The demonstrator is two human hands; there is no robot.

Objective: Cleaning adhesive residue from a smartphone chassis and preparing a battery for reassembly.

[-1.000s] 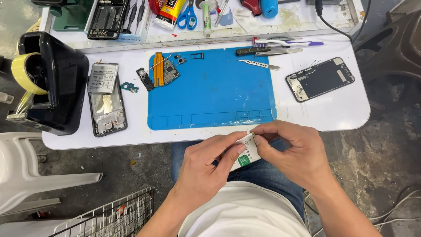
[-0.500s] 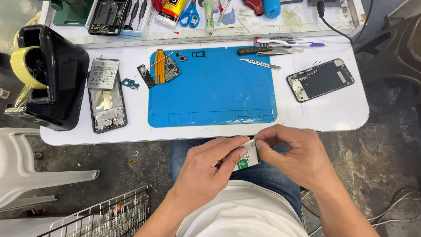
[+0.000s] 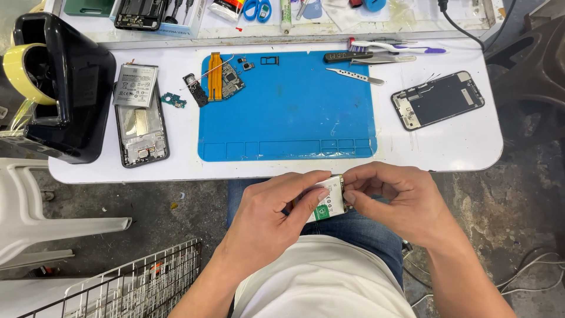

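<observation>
Landmark: a blue mat [image 3: 288,106] is laid on the white worktop [image 3: 459,147]; every place below is given from it.
Held thing: a small white phone battery [image 3: 327,200] with a green mark is held just below the mat's near edge, past the worktop's rim and above the lap.
Left hand [image 3: 268,221]: closed about the battery's left side, with the thumb and fingers pressed on it.
Right hand [image 3: 394,200]: curled at the battery's right end, whose edge is pinched by the fingertips.
On the mat: an orange flex cable [image 3: 215,76] and a small circuit board [image 3: 232,82] are seen at its upper left corner.
Left of the mat: an opened phone body [image 3: 141,132] is laid flat, with a grey battery [image 3: 135,85] overlapping its top.
Further left: a black tape dispenser [image 3: 70,94] with a yellow roll [image 3: 20,73] is set at the worktop's end.
Right of the mat: a phone screen frame [image 3: 438,100] is laid at a slant.
Upper right of the mat: metal tweezers [image 3: 356,75] are laid across its corner, with a toothbrush [image 3: 394,47] just beyond its top edge.
</observation>
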